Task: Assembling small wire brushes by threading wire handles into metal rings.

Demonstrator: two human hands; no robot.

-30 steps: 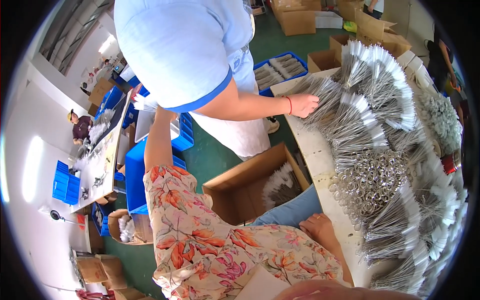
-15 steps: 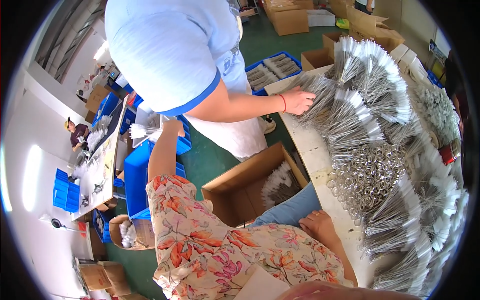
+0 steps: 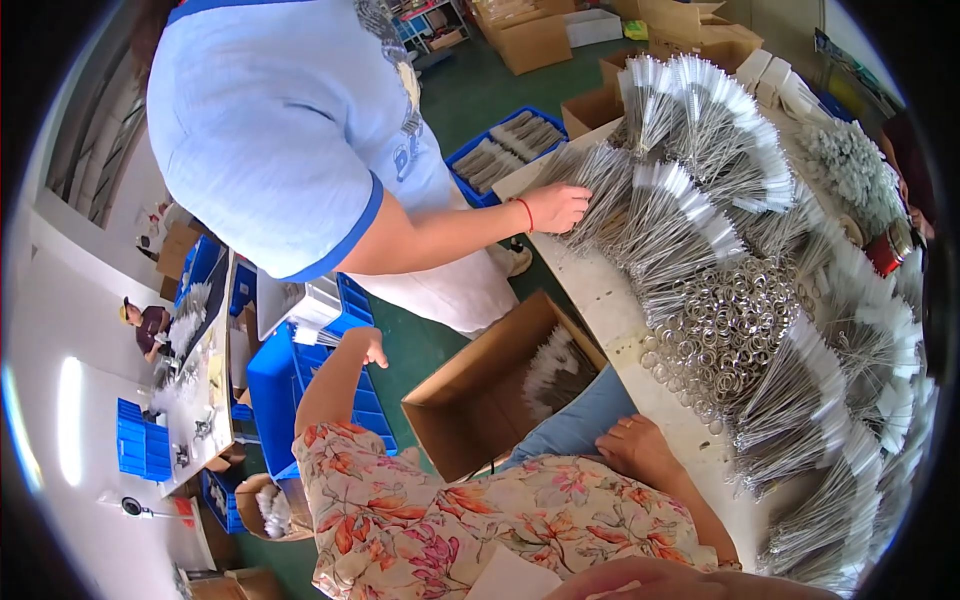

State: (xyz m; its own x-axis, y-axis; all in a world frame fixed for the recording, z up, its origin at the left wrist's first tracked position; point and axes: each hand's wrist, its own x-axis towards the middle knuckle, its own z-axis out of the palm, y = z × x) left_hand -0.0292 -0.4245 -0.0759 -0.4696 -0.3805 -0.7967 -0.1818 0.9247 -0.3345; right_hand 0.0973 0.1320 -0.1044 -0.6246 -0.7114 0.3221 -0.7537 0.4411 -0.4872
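Where the floral sleeve [image 3: 390, 490] ends on the left side, left hand [image 3: 362, 347] is out over the blue bins [image 3: 275, 395], closed on a bundle of white-tipped wires [image 3: 316, 333]. Wire tips point left, away from the palm; the fingers' wrap is mostly hidden, so exact grip is hard to call. Right hand [image 3: 637, 447] is slack at the edge of the pale table [image 3: 622, 325], fingers loosely bent, nothing visible in it, just beside a blue cloth [image 3: 575, 425]. Open cardboard box [image 3: 480, 368] sits between the two arms, more white-tipped pieces [image 3: 556, 372] lying at its right side. On the table: heap of metal rings [image 3: 728, 330], with fanned wire bundles [image 3: 690, 215] around it. Co-worker in a light blue shirt [image 3: 270, 140] stands opposite, one hand [image 3: 560, 208] touching wires at the table's far-left corner.
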